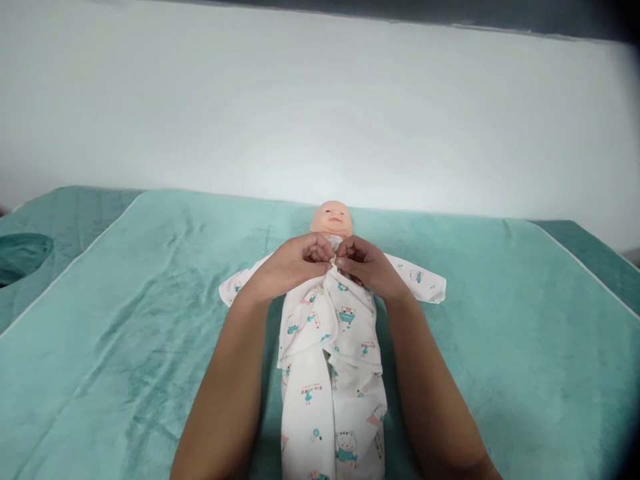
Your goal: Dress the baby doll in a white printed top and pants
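A baby doll (334, 215) lies on its back, its head toward the wall. It wears a white baby shirt (305, 317) with small animal and cart prints, and matching trousers (307, 427) below. Both sleeves stretch out sideways. My left hand (307, 257) pinches the shirt's front edge just under the doll's neck. Facing it, my right hand (363, 263) grips the opposite edge, thumb and fingertips together. The two hands nearly meet at the middle of the chest. Whatever fastener lies between the fingertips is too small to make out. Lower down, the shirt's front edges overlap.
A teal plush cover (125, 333) with some creases spreads under the doll. Darker quilted fabric shows at the left (65, 227) and right edges. Behind the far edge rises a white wall (320, 107).
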`<state>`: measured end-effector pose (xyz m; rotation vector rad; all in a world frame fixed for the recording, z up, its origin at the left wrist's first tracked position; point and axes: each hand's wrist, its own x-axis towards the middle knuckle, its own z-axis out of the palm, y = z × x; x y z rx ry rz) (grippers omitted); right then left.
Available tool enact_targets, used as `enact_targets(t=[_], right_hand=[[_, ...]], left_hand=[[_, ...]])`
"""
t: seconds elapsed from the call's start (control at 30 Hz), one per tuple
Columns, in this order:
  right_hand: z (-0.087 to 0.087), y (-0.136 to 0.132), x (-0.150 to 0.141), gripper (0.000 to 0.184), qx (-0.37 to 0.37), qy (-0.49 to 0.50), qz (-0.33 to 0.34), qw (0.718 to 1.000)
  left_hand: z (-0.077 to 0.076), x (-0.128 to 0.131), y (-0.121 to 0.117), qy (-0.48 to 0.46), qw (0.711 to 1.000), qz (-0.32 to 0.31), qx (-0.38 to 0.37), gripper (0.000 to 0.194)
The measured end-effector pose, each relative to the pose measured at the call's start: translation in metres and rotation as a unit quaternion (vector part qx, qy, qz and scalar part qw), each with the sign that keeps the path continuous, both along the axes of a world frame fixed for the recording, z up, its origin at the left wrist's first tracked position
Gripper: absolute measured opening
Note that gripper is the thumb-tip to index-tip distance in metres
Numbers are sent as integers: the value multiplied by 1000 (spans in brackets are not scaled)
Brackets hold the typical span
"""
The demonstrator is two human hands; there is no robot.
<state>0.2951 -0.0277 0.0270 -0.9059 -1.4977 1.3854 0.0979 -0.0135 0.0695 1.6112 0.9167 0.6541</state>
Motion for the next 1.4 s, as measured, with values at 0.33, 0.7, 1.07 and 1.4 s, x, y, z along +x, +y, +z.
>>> enact_targets(t=[0.33,0.7,1.07,1.4], right_hand=[[19,-9,-2,31,15,-134,-68,988],[54,-49,-11,36,59,-485,-34,872],[47,-39,-28,44,53,-523,-76,847],[47,-45,-41,18,64,-571,-84,814]], left_hand=[[4,-11,0,25,999,-25,25,21],[24,-20,-19,278,937,-181,109,17],[27,-21,-20,249,948,-138,141,16],[31,-28,-20,139,975,-167,55,16]])
